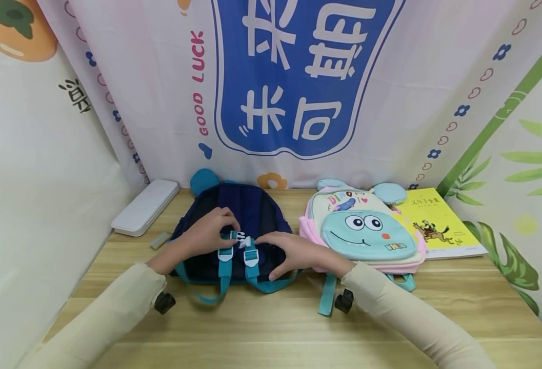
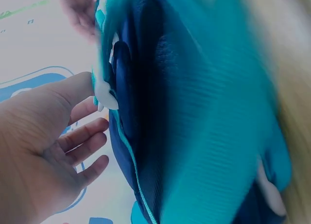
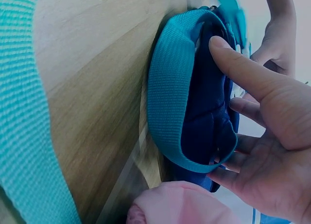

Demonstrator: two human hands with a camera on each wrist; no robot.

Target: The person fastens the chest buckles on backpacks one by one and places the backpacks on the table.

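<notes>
Nearest the bench's (image 1: 271,328) front edge, a pale teal strap end (image 1: 327,294) trails from the pastel backpack, and the teal straps (image 1: 225,271) of the navy backpack (image 1: 234,205) loop onto the wood. Above those loops, the left hand (image 1: 206,231) pinches the left strap by its white buckle (image 1: 242,239) between thumb and index finger. The right hand (image 1: 298,251) is spread, thumb well apart from the fingers, index fingertip just beside the buckle's right side; the hands partly screen the clip, so whether its halves are joined I cannot tell. The navy backpack lies left of centre, toward the bench's back edge. The pastel backpack (image 1: 367,233) lies to its right, overlapping a yellow book (image 1: 432,220) near the back right corner. A white case (image 1: 145,207) lies at the back left corner, before a printed curtain (image 1: 160,102).
</notes>
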